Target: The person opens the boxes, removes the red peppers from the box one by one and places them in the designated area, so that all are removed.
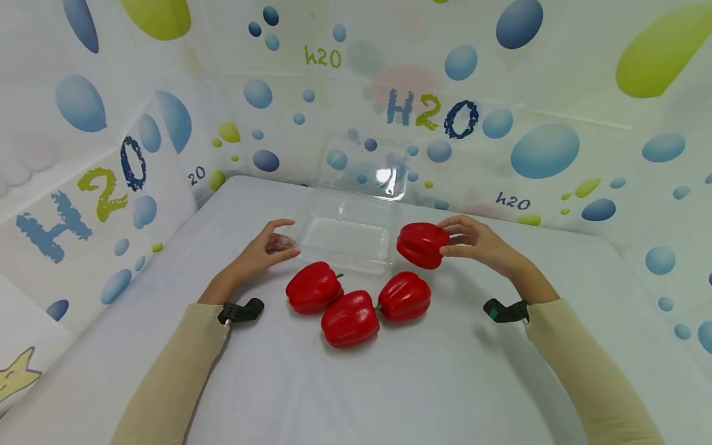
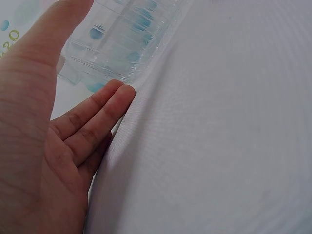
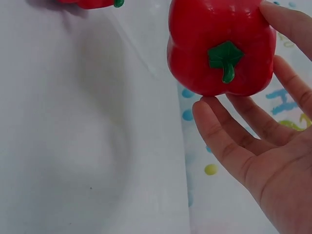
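Note:
My right hand holds a red bell pepper by its right end, just off the right side of a clear plastic container. In the right wrist view, fingertips and thumb grip the held pepper around its green stem end. My left hand is at the container's left side, thumb and fingers spread apart and nothing between them. The left wrist view has its fingertips right at the edge of the container. The container's lid stands raised at the back.
In front of the container lie a left bell pepper, a middle one and a right one, close together on the white-covered table. A patterned curtain hangs behind the table.

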Demonstrator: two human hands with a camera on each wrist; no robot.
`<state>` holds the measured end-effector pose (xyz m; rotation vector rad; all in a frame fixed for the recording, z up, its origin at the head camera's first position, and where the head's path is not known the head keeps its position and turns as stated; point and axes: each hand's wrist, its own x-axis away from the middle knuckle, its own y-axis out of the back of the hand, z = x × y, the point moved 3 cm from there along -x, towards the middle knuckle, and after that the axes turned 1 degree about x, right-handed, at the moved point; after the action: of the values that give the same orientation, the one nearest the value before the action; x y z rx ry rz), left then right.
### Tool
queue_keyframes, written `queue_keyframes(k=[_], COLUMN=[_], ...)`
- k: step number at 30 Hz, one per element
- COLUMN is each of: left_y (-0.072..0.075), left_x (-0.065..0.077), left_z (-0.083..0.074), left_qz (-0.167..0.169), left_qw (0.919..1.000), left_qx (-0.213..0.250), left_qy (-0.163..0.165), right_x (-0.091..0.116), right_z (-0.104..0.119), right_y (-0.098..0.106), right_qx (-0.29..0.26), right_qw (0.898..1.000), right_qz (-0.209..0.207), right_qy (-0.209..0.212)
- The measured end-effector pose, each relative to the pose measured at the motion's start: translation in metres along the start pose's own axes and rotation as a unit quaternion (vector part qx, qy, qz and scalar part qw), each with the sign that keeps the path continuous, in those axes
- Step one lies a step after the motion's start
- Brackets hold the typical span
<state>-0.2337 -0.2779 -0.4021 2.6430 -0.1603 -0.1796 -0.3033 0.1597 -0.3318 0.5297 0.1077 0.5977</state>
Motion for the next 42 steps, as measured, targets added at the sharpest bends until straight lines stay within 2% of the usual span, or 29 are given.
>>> queue_keyframes(k=[21,42], left_y=[-0.002,0.001], left_x=[-0.003,-0.001], left_z=[0.001,0.002], left_qz=[0.003,0.007], left_qw=[1.0000,1.0000], left_qx=[0.003,-0.001], left_qy=[0.007,0.002], right_x=[0.008,0.004], right_z=[-0.032,-0.035], right_y=[-0.002,-0.011], right_qx=[-0.002,0.004], right_qw=[1.000,0.999], right_qz=[0.010,0.039], right_qy=[-0.014,0.030])
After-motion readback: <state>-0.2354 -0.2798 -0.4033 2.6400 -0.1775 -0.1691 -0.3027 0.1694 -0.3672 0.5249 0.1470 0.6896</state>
